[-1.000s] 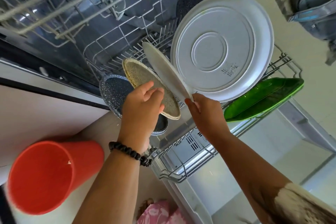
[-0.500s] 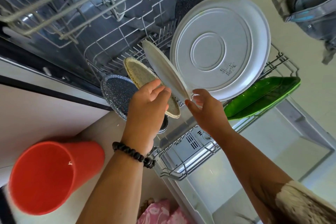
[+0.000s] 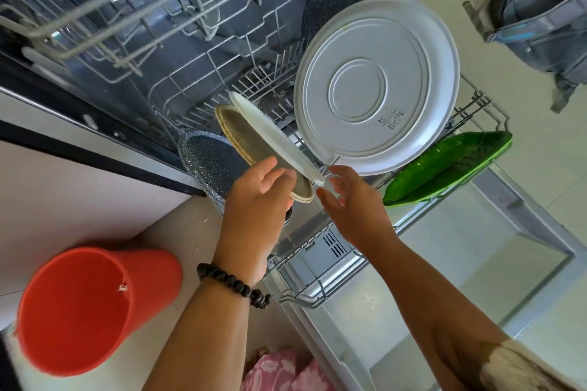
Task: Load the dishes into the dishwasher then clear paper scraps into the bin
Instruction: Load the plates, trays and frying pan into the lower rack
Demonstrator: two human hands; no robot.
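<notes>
Our left hand point(image 3: 260, 194) touches the round tan speckled plate point(image 3: 251, 143) with relaxed fingers; our right hand point(image 3: 346, 197), spread wide, hovers at three o'clock beside the thin white plate point(image 3: 273, 136).

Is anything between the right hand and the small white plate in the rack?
Nothing visible. The right hand is open just below the small white plate, whose lower edge is exposed; the beige plate stands left of it.

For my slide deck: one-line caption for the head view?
Both hands, left and right, open beside a small white plate standing in the dishwasher's lower rack, near a red bin.
</notes>
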